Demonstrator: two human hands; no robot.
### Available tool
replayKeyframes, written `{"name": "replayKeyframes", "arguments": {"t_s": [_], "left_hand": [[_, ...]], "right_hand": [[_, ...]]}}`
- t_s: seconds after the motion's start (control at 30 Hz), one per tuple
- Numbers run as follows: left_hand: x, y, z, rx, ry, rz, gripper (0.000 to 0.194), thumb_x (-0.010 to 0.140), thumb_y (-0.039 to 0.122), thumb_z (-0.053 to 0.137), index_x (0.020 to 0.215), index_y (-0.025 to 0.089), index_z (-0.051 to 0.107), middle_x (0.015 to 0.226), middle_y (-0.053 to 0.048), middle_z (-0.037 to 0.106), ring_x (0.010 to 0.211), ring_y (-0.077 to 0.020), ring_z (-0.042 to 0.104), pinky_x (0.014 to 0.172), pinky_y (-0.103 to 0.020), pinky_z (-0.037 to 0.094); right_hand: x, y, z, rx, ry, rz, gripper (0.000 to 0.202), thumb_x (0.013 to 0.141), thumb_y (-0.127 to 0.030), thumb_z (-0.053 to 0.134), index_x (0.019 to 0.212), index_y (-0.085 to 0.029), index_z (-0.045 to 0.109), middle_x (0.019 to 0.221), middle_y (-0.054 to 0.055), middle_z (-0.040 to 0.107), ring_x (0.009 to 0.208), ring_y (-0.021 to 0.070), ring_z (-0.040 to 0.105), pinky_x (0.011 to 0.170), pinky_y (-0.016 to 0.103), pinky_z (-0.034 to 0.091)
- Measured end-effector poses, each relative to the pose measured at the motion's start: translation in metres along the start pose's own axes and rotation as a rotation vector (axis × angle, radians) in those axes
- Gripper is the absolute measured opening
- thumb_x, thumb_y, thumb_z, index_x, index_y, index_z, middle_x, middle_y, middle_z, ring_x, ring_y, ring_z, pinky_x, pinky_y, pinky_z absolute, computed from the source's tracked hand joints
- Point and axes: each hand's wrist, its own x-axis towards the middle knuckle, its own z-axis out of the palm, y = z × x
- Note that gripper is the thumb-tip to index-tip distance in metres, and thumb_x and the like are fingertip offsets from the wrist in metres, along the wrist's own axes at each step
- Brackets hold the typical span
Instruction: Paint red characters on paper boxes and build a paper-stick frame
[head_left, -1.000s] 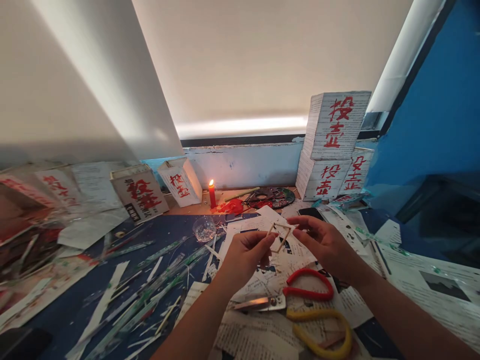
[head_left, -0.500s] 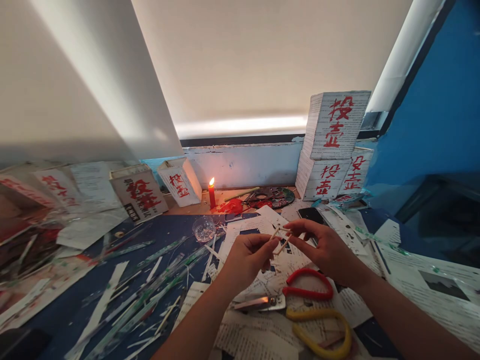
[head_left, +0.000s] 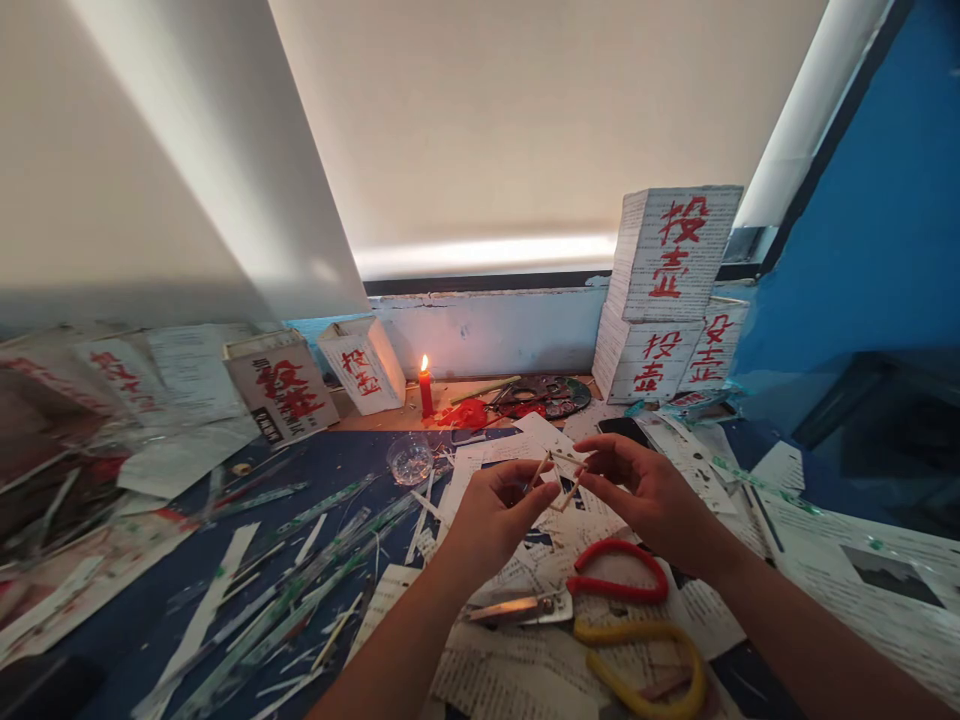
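Note:
My left hand (head_left: 495, 515) pinches a small frame of thin pale sticks (head_left: 568, 459) by its left side, thumb against the fingertips. From the right, my right hand (head_left: 641, 490) has its thumb and fingertips closed on the same stick frame. Printed papers (head_left: 487, 655) lie beneath both hands. Nearer to me rests a pair of scissors (head_left: 621, 570) with one red and one yellow handle loop. Its metal blades point left below my left hand.
A lit red candle (head_left: 426, 395) burns at the back. A clear round dish (head_left: 410, 460), a dark palette (head_left: 559, 396) and a phone (head_left: 624, 431) lie ahead. Lettered paper boxes (head_left: 652, 360) stand stacked right; several more stand left. Green-stained strips (head_left: 300, 580) cover the left table.
The stick frame has turned slightly between my fingers, and its left stick stands steeper. Both hands stay in nearly the same place.

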Motion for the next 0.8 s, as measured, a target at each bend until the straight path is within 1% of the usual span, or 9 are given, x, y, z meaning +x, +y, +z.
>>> {"name": "replayKeyframes", "arguments": {"t_s": [0.07,0.17,0.23,0.3,0.4,0.5,0.63,0.8], "left_hand": [[0.001,-0.001,-0.001,0.053,0.026,0.023,0.046,0.079,0.049,0.075,0.11,0.014,0.074,0.077,-0.005,0.067,0.055,-0.01,0.046,0.048,-0.023,0.032],[0.001,0.0,-0.003,0.141,0.09,0.031,0.048,0.077,0.051,0.077,0.108,0.014,0.075,0.07,-0.003,0.064,0.051,-0.0087,0.038,0.045,-0.023,0.027],[0.0,0.001,-0.003,0.151,0.107,0.036,0.047,0.075,0.05,0.079,0.105,0.015,0.075,0.067,-0.001,0.062,0.05,-0.0082,0.034,0.045,-0.023,0.025],[0.0,0.002,-0.003,0.122,0.11,0.043,0.046,0.072,0.048,0.082,0.105,0.015,0.075,0.069,-0.001,0.063,0.051,-0.0081,0.034,0.046,-0.023,0.026],[0.001,0.001,-0.002,0.018,0.104,0.06,0.045,0.071,0.043,0.084,0.106,0.017,0.075,0.079,-0.003,0.067,0.058,-0.0098,0.045,0.053,-0.023,0.036],[0.002,0.0,0.001,-0.137,0.056,0.051,0.043,0.071,0.038,0.086,0.106,0.017,0.074,0.083,-0.004,0.067,0.07,-0.0132,0.055,0.066,-0.026,0.043],[0.0,0.001,0.006,-0.266,0.015,-0.011,0.039,0.071,0.035,0.086,0.104,0.017,0.075,0.08,-0.002,0.067,0.072,-0.0128,0.057,0.07,-0.026,0.044],[-0.001,0.003,0.008,-0.336,0.012,-0.034,0.033,0.073,0.036,0.085,0.099,0.018,0.077,0.088,-0.006,0.075,0.085,-0.018,0.065,0.081,-0.031,0.046]], "right_hand": [[-0.001,-0.001,0.001,0.023,-0.01,0.008,0.029,0.092,-0.036,0.065,0.117,-0.023,0.061,0.089,0.003,0.071,0.084,0.0184,0.066,0.076,0.032,0.053],[-0.002,-0.001,0.002,0.059,-0.012,0.017,0.03,0.092,-0.037,0.065,0.117,-0.023,0.06,0.088,0.002,0.07,0.083,0.0177,0.066,0.075,0.031,0.053],[-0.002,0.0,0.002,0.08,-0.013,0.021,0.03,0.092,-0.037,0.066,0.117,-0.023,0.06,0.088,0.002,0.07,0.083,0.0172,0.065,0.074,0.03,0.052],[-0.002,0.001,0.002,0.096,-0.018,0.022,0.03,0.092,-0.038,0.066,0.117,-0.023,0.059,0.089,0.002,0.069,0.083,0.0171,0.064,0.075,0.031,0.052],[-0.002,0.0,0.002,0.113,-0.03,0.024,0.03,0.092,-0.038,0.066,0.117,-0.023,0.059,0.09,0.002,0.069,0.084,0.0173,0.063,0.077,0.031,0.052],[-0.003,-0.001,0.004,0.127,-0.048,0.022,0.03,0.092,-0.037,0.066,0.117,-0.023,0.059,0.09,0.002,0.069,0.084,0.0173,0.063,0.077,0.031,0.051],[-0.005,-0.001,0.007,0.14,-0.063,0.019,0.031,0.092,-0.037,0.066,0.119,-0.024,0.059,0.093,0.003,0.07,0.087,0.0182,0.064,0.079,0.032,0.052],[-0.006,0.0,0.009,0.138,-0.069,0.027,0.03,0.092,-0.037,0.066,0.119,-0.024,0.059,0.093,0.003,0.071,0.088,0.0189,0.065,0.08,0.034,0.052]]}}
